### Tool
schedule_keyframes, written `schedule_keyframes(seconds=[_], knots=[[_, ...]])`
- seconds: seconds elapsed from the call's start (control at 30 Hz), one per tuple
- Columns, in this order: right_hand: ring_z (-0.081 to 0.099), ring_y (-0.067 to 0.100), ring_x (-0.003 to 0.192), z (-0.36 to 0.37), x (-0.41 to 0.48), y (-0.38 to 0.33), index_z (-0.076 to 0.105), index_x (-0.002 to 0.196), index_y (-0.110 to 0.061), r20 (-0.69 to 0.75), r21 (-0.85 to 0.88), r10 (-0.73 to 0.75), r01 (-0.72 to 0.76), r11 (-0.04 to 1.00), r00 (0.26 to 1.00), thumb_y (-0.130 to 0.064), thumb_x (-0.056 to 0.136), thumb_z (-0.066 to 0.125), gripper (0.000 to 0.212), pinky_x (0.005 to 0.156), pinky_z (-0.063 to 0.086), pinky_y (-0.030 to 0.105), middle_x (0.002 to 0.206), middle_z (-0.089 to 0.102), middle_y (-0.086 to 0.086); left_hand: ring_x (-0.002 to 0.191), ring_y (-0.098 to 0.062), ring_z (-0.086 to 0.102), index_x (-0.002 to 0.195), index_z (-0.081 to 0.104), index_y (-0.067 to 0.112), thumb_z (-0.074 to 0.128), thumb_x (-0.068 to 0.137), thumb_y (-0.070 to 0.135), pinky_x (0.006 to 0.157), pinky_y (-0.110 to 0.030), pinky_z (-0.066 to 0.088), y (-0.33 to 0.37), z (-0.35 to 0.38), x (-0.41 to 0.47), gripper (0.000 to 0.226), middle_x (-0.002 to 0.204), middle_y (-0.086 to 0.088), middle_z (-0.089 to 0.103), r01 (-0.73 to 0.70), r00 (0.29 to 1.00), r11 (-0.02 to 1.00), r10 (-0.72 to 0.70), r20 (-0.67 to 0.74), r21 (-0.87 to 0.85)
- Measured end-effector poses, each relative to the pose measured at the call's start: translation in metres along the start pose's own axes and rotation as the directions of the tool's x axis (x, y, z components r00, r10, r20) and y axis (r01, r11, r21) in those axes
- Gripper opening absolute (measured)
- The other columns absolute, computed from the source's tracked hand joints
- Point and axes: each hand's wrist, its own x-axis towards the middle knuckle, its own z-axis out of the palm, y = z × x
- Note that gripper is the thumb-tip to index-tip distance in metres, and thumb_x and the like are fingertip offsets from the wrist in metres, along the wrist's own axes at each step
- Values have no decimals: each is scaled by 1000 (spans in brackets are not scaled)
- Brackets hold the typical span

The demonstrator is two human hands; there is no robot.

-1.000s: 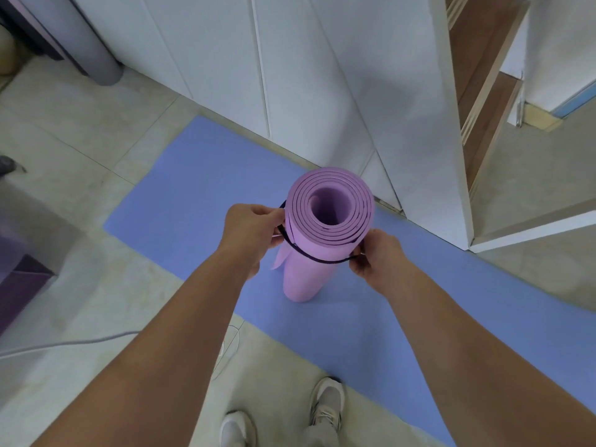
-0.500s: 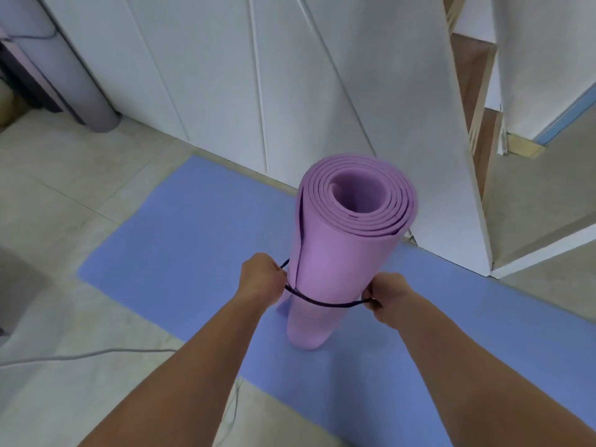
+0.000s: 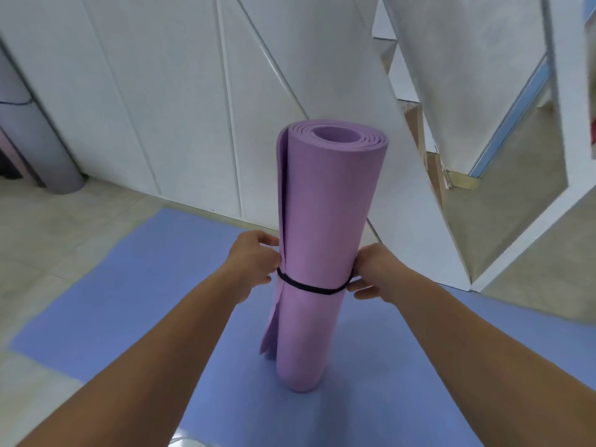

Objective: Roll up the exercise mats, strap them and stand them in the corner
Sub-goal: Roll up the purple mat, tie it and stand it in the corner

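In the head view, one purple mat (image 3: 325,246) stands rolled and upright on one flat blue mat (image 3: 154,285), near the white cupboards (image 3: 177,108). Your left hand (image 3: 254,262) and right hand (image 3: 371,269) each pinch the single black strap (image 3: 309,288) at its sides. The foam looks light and squashy, so grip it at the strap.

A single wide-angle camera rides on my head, facing forward and down along my forearms. It sits close: my left hand (image 3: 253,264) and right hand (image 3: 374,272), pinching the black strap (image 3: 309,288) around the upright purple mat (image 3: 325,204), fill mid-frame, the blue mat (image 3: 161,269) below, white wall panels (image 3: 161,108) behind.
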Motion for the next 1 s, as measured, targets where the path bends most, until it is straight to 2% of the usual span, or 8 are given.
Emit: schedule_keyframes(seconds=[0.13,0.27,0.33,0.43,0.5,0.57,0.77,1.0], knots=[[66,28,88,-8,-27,-17,69,103,-14,-107,65,-214,222,973,971,-4,84,42,35,80,56,43,101,72,13,105,-18,67,123,64,19,52,81,-13,81,-27,52,29,-20,-29,54,114,0,71,-226,965,968,237,110,-104],[63,19,109,-37,-71,-76,69,119,-15,-359,381,-493,606,698,793,10,85,38,52,100,51,41,116,71,2,101,-17,67,119,64,17,57,74,8,87,-33,55,44,-25,-48,47,111,1,70,-300,935,935,327,135,-187],[54,15,126,-50,-92,-105,59,135,-17,-366,331,-623,722,608,691,-6,96,41,45,111,41,40,135,61,0,96,-23,65,105,67,9,50,65,17,95,-51,53,44,-26,-50,45,102,-2,71,-297,948,936,313,60,-189],[33,8,144,-57,-114,-136,39,151,-27,-76,-72,-790,787,612,608,-44,104,36,50,122,22,37,157,38,-8,85,-36,63,93,65,1,48,89,33,91,-55,53,47,-23,-54,36,89,-15,69,-307,952,942,301,-65,-135],[19,10,150,-52,-118,-146,26,155,-36,170,-464,-749,723,512,640,-58,101,32,59,123,13,41,163,23,-11,78,-30,61,89,66,5,41,105,39,76,-43,53,49,-18,-59,45,86,-14,69,-332,939,942,326,-113,-40],[6,10,152,-44,-119,-151,15,156,-40,274,-678,-659,627,385,701,-66,98,25,64,123,5,47,166,10,-13,71,-21,56,82,65,8,37,106,38,67,-36,47,52,-15,-60,47,79,-8,66,-329,934,944,322,-157,-17],[-4,13,153,-26,-115,-161,7,156,-41,230,-773,-591,514,372,773,-67,98,17,65,120,1,56,166,-3,-12,59,-21,49,67,58,7,43,105,36,59,-34,42,68,-21,-53,49,65,-7,59,-308,928,950,290,-233,-42],[1,12,153,-28,-111,-160,11,157,-40,219,-760,-596,519,392,772,-70,96,21,69,121,4,55,166,3,-12,95,-44,64,98,65,-2,45,83,61,91,-59,54,39,-30,-54,68,95,-23,68,-338,940,934,330,-83,-116]])
